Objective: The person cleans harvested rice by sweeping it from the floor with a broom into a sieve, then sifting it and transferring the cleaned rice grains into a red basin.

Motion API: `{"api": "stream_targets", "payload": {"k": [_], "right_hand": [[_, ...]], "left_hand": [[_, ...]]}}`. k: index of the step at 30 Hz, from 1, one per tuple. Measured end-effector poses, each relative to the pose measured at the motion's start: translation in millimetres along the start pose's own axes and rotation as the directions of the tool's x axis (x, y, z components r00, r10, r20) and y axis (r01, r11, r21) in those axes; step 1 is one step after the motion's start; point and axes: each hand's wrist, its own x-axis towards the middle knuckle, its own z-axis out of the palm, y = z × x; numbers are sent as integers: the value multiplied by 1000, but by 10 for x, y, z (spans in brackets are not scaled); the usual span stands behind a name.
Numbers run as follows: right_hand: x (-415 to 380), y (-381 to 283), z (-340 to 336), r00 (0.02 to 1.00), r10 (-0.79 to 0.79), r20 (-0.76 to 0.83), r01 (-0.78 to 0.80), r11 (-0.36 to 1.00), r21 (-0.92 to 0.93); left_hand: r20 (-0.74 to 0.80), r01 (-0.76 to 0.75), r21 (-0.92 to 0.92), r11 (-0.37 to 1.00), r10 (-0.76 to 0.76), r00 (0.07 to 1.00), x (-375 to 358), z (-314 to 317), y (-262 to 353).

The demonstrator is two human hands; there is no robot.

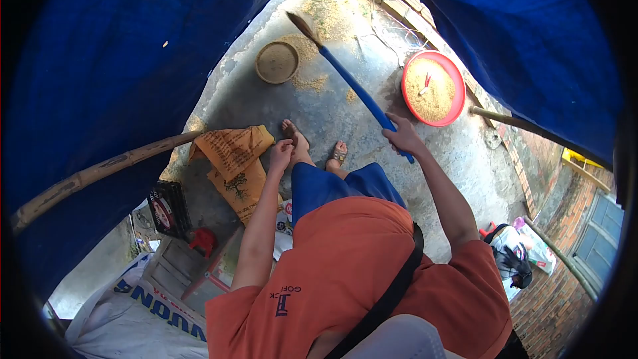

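My right hand point(403, 135) is wrapped round the lower end of a long blue-handled tool point(355, 84). The tool slants up and away to the left over the concrete floor, and its head is dark brown and narrows to a point. Near my knee, my left hand point(282, 154) is closed with the fingers curled together; I cannot tell what, if anything, is in it. Just left of that hand an orange printed sack point(232, 151) hangs by the end of a bamboo pole point(106, 171).
A red basin point(459, 86) of golden grain stands ahead right, a red-and-white object point(426, 85) lying in it. Ahead left is a round shallow basket point(277, 63), with grain point(310, 83) scattered nearby. Blue tarps point(126, 46) hang on both sides. A small child point(512, 256) is behind right.
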Motion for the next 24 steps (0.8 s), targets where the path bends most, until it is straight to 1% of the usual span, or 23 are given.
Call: {"api": "stream_targets", "payload": {"k": [1,3,4,5,7,8,9,10,11,13,14,16,17,19,23,24], "right_hand": [[90,-75,-22,1000,-3,5,3,1000,-7],[382,-294,-56,997,-78,5,78,990,-119],[512,-445,-46,997,-83,6,83,983,-162],[667,-576,-11,996,-88,14,89,982,-166],[990,-866,96,990,-124,68,139,951,-278],[1150,-1030,163,988,-133,77,149,947,-285],[1304,-1180,238,990,-110,84,132,937,-322],[1452,-1292,303,992,-86,91,113,925,-362],[1601,-1375,372,991,-86,102,119,921,-372],[1846,-1504,541,992,-80,94,117,856,-504],[1931,-1533,618,992,-78,100,118,854,-507],[1972,-1606,754,985,-34,171,136,763,-632],[1991,-1545,808,984,-29,175,135,760,-636],[1971,-1399,830,954,-206,218,296,532,-794],[1672,-1471,593,968,-145,203,249,576,-779],[1575,-1519,545,972,-97,214,230,579,-782]], "left_hand": [[-5,2,-8,1000,-2,1000,22,-15,-9],[23,-6,61,998,4,1000,67,-64,-11],[16,-3,57,998,3,1000,80,-82,20],[27,1,39,999,-2,1000,102,-79,56],[25,7,15,1000,-7,1000,170,-124,103],[26,-24,46,999,22,999,226,-148,129],[29,-51,74,996,49,998,278,-167,147],[21,-37,80,996,35,999,288,-201,225],[13,-29,67,997,29,1000,296,-246,301],[29,-15,36,999,14,999,361,-366,387],[27,-10,31,999,9,1000,404,-451,419],[-11,-32,36,999,33,999,536,-603,357],[-10,-27,31,999,27,1000,587,-682,323],[-23,-30,48,998,31,999,716,-873,287],[-15,-10,83,997,12,1000,979,-1195,230],[-36,8,65,998,-5,999,1011,-1265,263]]}}
